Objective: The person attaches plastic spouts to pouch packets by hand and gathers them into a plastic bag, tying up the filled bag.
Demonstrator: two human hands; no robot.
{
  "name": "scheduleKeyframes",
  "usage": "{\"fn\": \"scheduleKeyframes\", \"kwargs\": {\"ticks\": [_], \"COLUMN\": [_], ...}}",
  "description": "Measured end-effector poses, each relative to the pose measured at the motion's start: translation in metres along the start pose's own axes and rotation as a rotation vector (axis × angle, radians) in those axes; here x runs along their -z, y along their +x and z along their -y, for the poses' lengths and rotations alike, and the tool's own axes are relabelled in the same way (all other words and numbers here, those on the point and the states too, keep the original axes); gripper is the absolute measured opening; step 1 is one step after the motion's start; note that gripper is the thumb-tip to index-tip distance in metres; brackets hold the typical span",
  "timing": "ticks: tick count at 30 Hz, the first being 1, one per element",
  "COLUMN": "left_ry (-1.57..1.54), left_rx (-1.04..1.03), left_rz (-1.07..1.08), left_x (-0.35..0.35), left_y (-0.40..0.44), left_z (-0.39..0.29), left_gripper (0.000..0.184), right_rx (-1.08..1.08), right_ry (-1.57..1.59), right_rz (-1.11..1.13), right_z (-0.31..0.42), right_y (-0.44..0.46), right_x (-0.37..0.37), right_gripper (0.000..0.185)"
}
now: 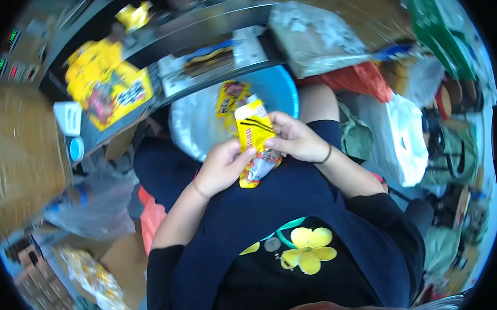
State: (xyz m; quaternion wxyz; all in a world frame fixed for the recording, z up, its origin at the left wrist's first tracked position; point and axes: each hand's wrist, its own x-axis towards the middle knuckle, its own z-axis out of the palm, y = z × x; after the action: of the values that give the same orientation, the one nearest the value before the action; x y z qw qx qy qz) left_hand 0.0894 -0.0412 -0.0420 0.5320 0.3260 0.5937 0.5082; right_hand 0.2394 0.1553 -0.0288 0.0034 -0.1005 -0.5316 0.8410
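Observation:
A yellow printed pouch [257, 132] with black stripes is held between my two hands, above my lap. My left hand [227, 166] pinches its lower left edge with thumb and fingers. On the pouch's right edge, my right hand [294, 137] grips with the thumb in front. The pouch's lower part shows a picture and shiny glare. Just beyond my hands stands a blue basin [288, 87] with a clear plastic liner. Another yellow pouch [233, 94] lies inside it.
Several flat yellow pouches [129, 93] are piled on the bench at the left, near a white container [68, 118] and a round blue-white lid [77, 148]. A clear plastic bag [321, 41] sits at the back right. White [394, 137] and red bags [356, 79] stand at my right.

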Motion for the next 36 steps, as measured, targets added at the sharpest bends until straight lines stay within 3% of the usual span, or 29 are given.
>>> {"fn": "scheduleKeyframes", "kwargs": {"ticks": [1, 3, 4, 5, 7, 8, 9, 11, 12, 15, 16, 18, 21, 22, 24, 26, 27, 28, 29, 30, 32, 34, 36], "left_ry": [-0.059, 0.281, 0.531, 0.556, 1.311, 1.504, 1.592, 1.758, 1.752, 1.626, 1.576, 1.515, 1.509, 1.522, 1.523, 1.548, 1.523, 1.501, 1.487, 1.488, 1.469, 1.425, 1.077], "left_rx": [-0.053, -0.252, -0.375, -0.457, -0.448, -0.432, -0.319, -0.098, -0.162, -0.165, -0.29, -0.308, -0.323, -0.325, -0.28, -0.301, -0.312, -0.322, -0.332, -0.393, -0.409, -0.458, -0.493], "left_rz": [0.001, -0.346, -0.483, -0.592, -0.974, -0.937, -0.87, -0.729, -0.748, -0.778, -0.842, -0.837, -0.858, -0.866, -0.897, -0.909, -0.896, -0.875, -0.851, -0.853, -0.86, -0.957, -1.084], "left_x": [-0.005, 0.013, 0.048, 0.079, 0.113, 0.141, 0.144, 0.142, 0.135, 0.13, 0.125, 0.134, 0.138, 0.139, 0.137, 0.142, 0.144, 0.145, 0.148, 0.152, 0.158, 0.153, 0.132], "left_y": [-0.004, -0.015, -0.013, -0.011, -0.021, -0.022, -0.024, -0.03, -0.031, -0.039, -0.041, -0.041, -0.042, -0.042, -0.04, -0.035, -0.033, -0.03, -0.033, -0.031, -0.03, -0.03, -0.032], "left_z": [-0.013, -0.051, -0.044, -0.046, -0.074, -0.067, -0.058, -0.044, -0.041, -0.043, -0.047, -0.047, -0.044, -0.044, -0.048, -0.049, -0.051, -0.054, -0.056, -0.053, -0.051, -0.047, -0.049], "left_gripper": [0.032, 0.044, 0.058, 0.066, 0.071, 0.076, 0.077, 0.078, 0.065, 0.051, 0.044, 0.044, 0.044, 0.044, 0.043, 0.04, 0.04, 0.04, 0.039, 0.039, 0.038, 0.038, 0.023], "right_rx": [0.014, 0.011, -0.125, -0.133, -0.032, 0.104, 0.163, 0.138, 0.281, 0.525, 0.608, 0.675, 0.676, 0.626, 0.441, -0.348, -0.198, 0.088, 0.373, 0.504, 0.751, 0.782, 0.48], "right_ry": [0.058, 0.011, -0.015, -0.094, -0.053, -0.004, 0.21, 0.384, 0.492, 0.637, 0.693, 0.667, 0.447, 0.228, -0.549, -0.814, -0.659, -0.715, -0.793, -1.235, -1.556, -1.714, -1.785], "right_rz": [-0.022, -0.216, -0.329, -0.386, -0.541, -0.776, -0.97, -0.987, -1.0, -1.194, -1.255, -1.306, -1.323, -1.305, -1.147, -0.428, -0.151, -0.173, -0.208, -0.508, -0.632, -0.524, -0.459], "right_z": [-0.007, -0.01, -0.002, -0.003, 0.001, -0.013, 0.026, -0.004, -0.004, 0.028, 0.038, 0.048, 0.043, 0.034, 0.008, 0.102, 0.109, 0.123, 0.138, 0.15, 0.155, 0.137, 0.134], "right_y": [-0.005, -0.017, -0.029, -0.041, -0.068, -0.068, -0.058, -0.061, -0.043, -0.011, -0.004, 0.006, 0.013, 0.012, -0.004, -0.048, -0.059, -0.049, -0.039, -0.018, 0.033, 0.081, 0.088], "right_x": [0.005, 0.048, 0.075, 0.112, 0.193, 0.242, 0.219, 0.369, 0.394, 0.443, 0.455, 0.462, 0.459, 0.452, 0.414, 0.214, 0.175, 0.143, 0.111, 0.092, 0.103, 0.138, 0.13], "right_gripper": [0.037, 0.035, 0.038, 0.04, 0.031, 0.026, 0.023, 0.026, 0.024, 0.023, 0.023, 0.022, 0.022, 0.022, 0.022, 0.023, 0.016, 0.014, 0.014, 0.013, 0.019, 0.025, 0.028]}}
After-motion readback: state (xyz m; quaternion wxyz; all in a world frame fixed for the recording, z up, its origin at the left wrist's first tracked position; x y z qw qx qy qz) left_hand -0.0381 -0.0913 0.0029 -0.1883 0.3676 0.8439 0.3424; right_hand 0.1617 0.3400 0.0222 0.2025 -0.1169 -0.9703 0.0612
